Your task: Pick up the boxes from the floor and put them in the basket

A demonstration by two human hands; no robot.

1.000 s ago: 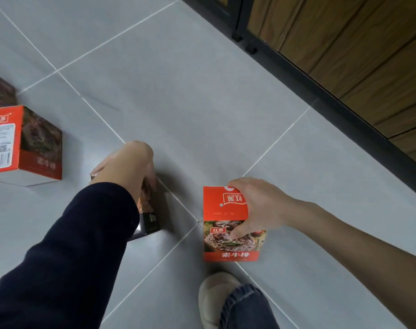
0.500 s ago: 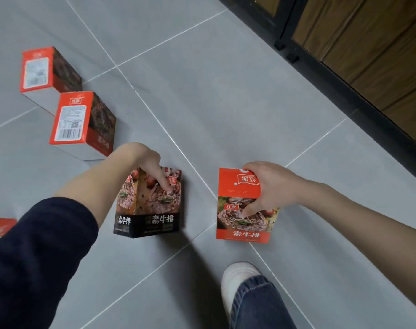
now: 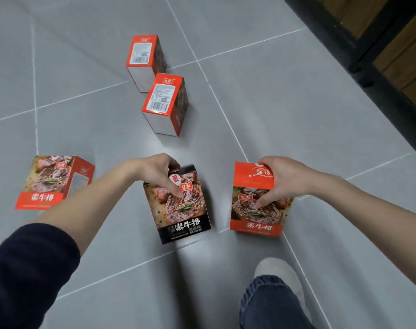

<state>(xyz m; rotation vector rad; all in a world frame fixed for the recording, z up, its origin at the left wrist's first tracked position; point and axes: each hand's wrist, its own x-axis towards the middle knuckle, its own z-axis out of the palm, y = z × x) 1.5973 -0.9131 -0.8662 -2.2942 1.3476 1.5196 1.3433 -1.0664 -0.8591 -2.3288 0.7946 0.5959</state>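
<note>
Gripping the black box [image 3: 182,205] is the left hand [image 3: 158,172]; the right hand [image 3: 281,179] is grasping the red box [image 3: 254,210], both reading 素牛排 and 红派.

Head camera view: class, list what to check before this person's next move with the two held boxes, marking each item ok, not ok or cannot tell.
1. Left hand grips the black box: ok, held at its top.
2. Right hand grips the red box: ok, held at its top.
3. Both held boxes clear of the floor: cannot tell.
4. Basket in sight: not ok, none shows.
5. Floor cleared: not ok; a left box, a nearer box and a farther box lie there.
6. Shoe apart from the boxes: ok.
</note>
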